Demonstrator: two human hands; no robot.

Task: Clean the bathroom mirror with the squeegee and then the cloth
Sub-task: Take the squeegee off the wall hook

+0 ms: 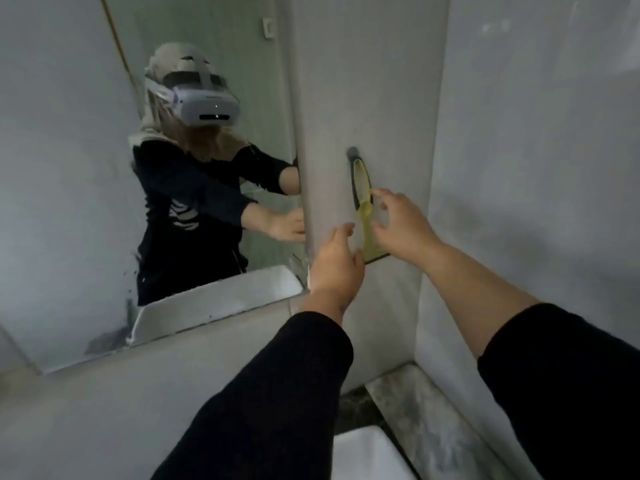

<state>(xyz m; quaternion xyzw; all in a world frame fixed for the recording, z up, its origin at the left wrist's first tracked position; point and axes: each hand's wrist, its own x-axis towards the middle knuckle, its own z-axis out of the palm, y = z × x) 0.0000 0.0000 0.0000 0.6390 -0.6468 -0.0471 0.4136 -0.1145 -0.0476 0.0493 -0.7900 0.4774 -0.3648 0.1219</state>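
A yellow and black squeegee (362, 188) hangs from a dark hook (353, 153) on the grey wall to the right of the mirror (69, 168). My right hand (398, 223) is at the squeegee's handle with fingers spread, its fingertips touching or nearly touching the yellow part. My left hand (337, 261) is just left of the squeegee's lower end, fingers apart, holding nothing. The mirror reflects a person with both arms stretched toward its right edge. No cloth is in view.
A white sink rim (367, 455) shows at the bottom, next to a speckled stone ledge (415, 410). A grey wall corner (429, 237) juts out just right of the squeegee. The sink's reflection (221, 303) lies along the mirror's lower edge.
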